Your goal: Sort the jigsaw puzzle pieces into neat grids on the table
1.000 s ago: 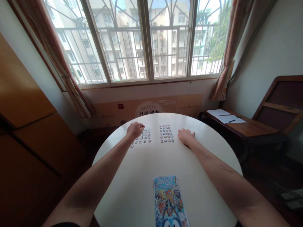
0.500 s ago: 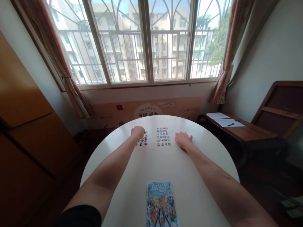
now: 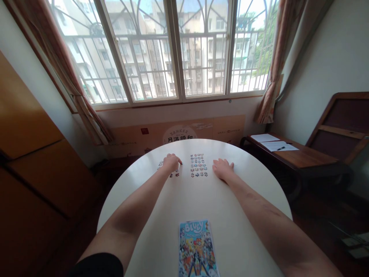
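Observation:
My left hand (image 3: 172,162) is over the left group of jigsaw pieces (image 3: 177,175), hiding much of it. Its fingers are closed, and a small dark jigsaw piece (image 3: 181,164) shows at the fingertips, in the gap between the two groups. To the right lie several rows of jigsaw pieces (image 3: 197,165), set out neatly apart from one another. My right hand (image 3: 223,169) rests flat on the table just right of these rows, its fingers spread and holding nothing.
All of this is on a round white table (image 3: 161,207). A colourful Bluey picture sheet (image 3: 197,248) lies near my side. Beyond the table stand a printed cardboard panel (image 3: 227,125) and a barred window. At the right, papers (image 3: 278,146) and a pen lie on a wooden bench (image 3: 314,158).
My left hand has moved right from the left group into the gap, with a small piece at its fingertips. My right hand has stayed in place. The camera view has shifted slightly.

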`<control>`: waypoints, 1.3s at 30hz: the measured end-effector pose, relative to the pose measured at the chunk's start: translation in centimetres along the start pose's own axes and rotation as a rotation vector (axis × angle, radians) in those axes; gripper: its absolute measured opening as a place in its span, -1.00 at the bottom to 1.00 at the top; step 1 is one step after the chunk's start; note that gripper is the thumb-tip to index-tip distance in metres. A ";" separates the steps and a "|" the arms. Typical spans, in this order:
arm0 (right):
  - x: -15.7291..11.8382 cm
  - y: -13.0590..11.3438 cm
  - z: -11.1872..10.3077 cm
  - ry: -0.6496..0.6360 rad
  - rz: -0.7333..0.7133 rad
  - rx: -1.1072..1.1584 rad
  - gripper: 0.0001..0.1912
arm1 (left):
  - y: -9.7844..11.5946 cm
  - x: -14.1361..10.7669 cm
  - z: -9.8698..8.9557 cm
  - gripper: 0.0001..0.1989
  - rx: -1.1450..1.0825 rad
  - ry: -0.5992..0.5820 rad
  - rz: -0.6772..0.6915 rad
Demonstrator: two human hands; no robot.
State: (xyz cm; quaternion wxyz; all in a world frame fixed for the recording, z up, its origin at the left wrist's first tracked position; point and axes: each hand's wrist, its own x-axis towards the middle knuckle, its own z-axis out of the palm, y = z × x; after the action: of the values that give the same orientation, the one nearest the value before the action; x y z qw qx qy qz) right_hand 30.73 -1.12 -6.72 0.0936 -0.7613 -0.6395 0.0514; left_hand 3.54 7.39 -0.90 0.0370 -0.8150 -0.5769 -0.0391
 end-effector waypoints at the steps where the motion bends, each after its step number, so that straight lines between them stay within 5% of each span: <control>1: 0.0 0.0 0.0 0.000 0.000 0.000 -0.53 | 0.4 0.0 -0.1 -0.63 -0.008 -0.011 0.020; 8: 0.0 0.1 0.1 0.003 -0.006 -0.001 -0.53 | 2.6 -2.2 -1.2 -0.55 0.013 -0.058 0.203; 12: 0.1 0.2 0.4 0.014 -0.011 0.003 -0.53 | 3.1 -5.8 -1.5 -0.54 0.020 0.002 0.315; 21: -0.2 0.0 0.1 -0.016 -0.002 0.003 -0.52 | 5.6 -13.5 -1.8 -0.73 -0.053 -0.080 0.358; 28: -0.4 -0.2 -0.1 -0.018 0.007 -0.007 -0.51 | 5.7 -14.7 -0.9 -0.76 -0.114 0.066 0.384; 39: -0.8 0.3 -1.5 0.037 -0.030 0.156 -0.57 | 5.3 -15.0 -0.2 -0.76 -0.194 0.087 0.354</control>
State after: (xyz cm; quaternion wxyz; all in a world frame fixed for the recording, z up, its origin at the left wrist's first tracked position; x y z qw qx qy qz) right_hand 31.11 -2.10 -5.38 0.1651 -0.7429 -0.6431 0.0853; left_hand 3.53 -8.47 -2.34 -0.0107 -0.9009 -0.4162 -0.1226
